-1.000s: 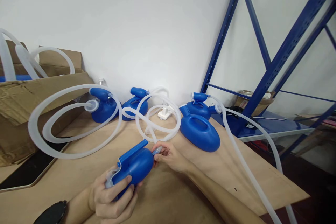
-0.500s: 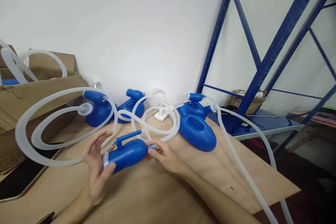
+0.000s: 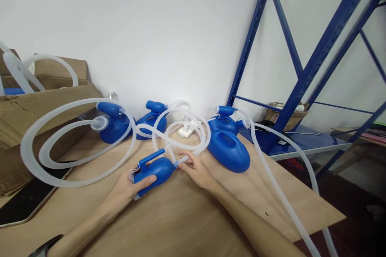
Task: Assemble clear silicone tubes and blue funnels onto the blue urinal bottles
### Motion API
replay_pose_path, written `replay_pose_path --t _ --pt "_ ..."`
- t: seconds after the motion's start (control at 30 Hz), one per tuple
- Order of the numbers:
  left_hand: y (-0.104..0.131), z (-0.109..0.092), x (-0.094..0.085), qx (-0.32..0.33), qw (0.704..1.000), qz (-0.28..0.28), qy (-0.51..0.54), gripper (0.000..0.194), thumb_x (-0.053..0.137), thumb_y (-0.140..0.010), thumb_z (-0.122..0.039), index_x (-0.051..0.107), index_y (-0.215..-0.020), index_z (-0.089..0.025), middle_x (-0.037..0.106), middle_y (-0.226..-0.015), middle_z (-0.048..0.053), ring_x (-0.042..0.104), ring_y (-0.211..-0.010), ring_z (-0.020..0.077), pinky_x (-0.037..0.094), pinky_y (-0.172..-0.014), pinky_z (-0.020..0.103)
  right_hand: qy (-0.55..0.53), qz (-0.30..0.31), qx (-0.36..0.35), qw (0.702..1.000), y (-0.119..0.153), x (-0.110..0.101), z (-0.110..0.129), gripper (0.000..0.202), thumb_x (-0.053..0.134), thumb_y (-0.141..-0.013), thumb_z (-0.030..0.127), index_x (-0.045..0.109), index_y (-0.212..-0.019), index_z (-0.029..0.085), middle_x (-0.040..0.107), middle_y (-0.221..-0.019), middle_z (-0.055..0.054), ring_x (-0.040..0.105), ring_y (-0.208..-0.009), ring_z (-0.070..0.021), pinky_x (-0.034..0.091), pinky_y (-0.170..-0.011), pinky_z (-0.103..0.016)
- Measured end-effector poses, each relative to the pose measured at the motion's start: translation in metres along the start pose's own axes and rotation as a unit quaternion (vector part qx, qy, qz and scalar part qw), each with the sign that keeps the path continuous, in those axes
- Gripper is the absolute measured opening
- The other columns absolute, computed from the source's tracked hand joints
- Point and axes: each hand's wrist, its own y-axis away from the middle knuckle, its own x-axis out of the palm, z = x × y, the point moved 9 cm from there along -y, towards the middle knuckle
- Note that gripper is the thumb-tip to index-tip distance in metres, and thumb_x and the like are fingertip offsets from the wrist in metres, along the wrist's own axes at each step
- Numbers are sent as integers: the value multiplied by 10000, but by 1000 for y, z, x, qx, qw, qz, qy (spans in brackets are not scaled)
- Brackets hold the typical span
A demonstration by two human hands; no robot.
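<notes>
A blue plastic urinal cup (image 3: 162, 169) with a bar handle and a pale collar lies sideways in my left hand (image 3: 128, 188), fingers wrapped round its wide end and thumb on top. My right hand (image 3: 196, 170) pinches the clear hose connector (image 3: 177, 164) at the cup's narrow end. From there a translucent hose (image 3: 184, 160) leads off towards the coils behind; part of it is hidden by my fingers. Just beyond my right hand, a blue jug (image 3: 230, 150) with a handle hole lies on the wooden table (image 3: 187, 217).
More blue jugs with hoses stand along the wall: one at left (image 3: 114, 126), one in the middle (image 3: 150, 125), one at right (image 3: 224, 123). A white power strip (image 3: 186, 130) sits among hose loops. Left are a cardboard box (image 3: 45, 108) and black tablet (image 3: 27, 202); right, a blue rack (image 3: 316, 52).
My left hand, loosely spread at the cup's wide end before, has closed round it. The cup and both hands have shifted slightly to the right.
</notes>
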Motion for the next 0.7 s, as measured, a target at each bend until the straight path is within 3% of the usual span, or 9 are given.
replay_pose_path --t 0.07,0.17,0.23,0.3,0.37,0.47,0.6,0.7 --pt "-1 -6 -3 16 999 -10 -28 516 781 -782 -535 710 -1188 -224 799 -1077 24 762 -981 314 640 -860 408 96 -55 -36 993 0 -17 6 442 631 -934 561 685 -1218 227 603 -626 23 583 -590 -178 482 -655 -315" --pt "-3 -8 -5 19 998 -15 -57 525 796 -762 -549 720 -1159 -213 799 -1088 40 748 -1031 337 604 -947 456 272 -140 -167 937 9 -35 38 365 664 -933 497 761 -1143 216 627 -711 -48 601 -724 -226 495 -742 -364" --pt "-4 -8 -6 26 997 -16 -65 523 814 -740 -556 731 -1115 -200 803 -1052 61 746 -1031 348 594 -960 474 319 -120 -251 906 16 -29 57 317 642 -959 433 759 -1160 218 681 -928 -117 627 -913 -267 511 -838 -403" --pt "-4 -9 -8 47 997 -21 -65 512 824 -725 -561 742 -1080 -200 805 -1013 76 751 -1001 350 601 -940 483 319 -45 -305 896 20 -13 64 317 597 -991 381 717 -1239 224 678 -1151 -148 617 -1091 -282 510 -940 -432" --pt "-4 -11 -9 75 996 -15 -52 489 817 -735 -558 751 -1076 -214 806 -1005 83 762 -949 340 624 -880 472 308 27 -319 896 22 4 62 351 546 -1022 375 661 -1319 229 672 -1248 -144 609 -1164 -275 498 -995 -436" --pt "-4 -9 -6 83 997 7 -3 438 766 -803 -548 756 -1101 -227 801 -1021 88 769 -894 305 651 -766 399 299 65 -294 906 19 16 50 376 485 -1052 442 663 -1306 230 732 -1106 -118 666 -1020 -252 517 -915 -391" --pt "-5 15 -11 -17 997 -17 69 486 703 -848 -572 736 -1159 -199 779 -1088 132 770 -829 282 629 -560 314 308 60 -279 908 17 19 41 386 468 -1050 499 711 -1178 226 743 -932 -96 669 -851 -229 497 -774 -336" --pt "-5 30 -6 -55 995 34 70 535 770 -783 -532 720 -1207 -210 762 -1151 150 775 -861 293 648 -607 344 336 61 -288 895 20 23 39 415 449 -1049 523 721 -1058 208 724 -846 -91 646 -751 -211 456 -662 -300"
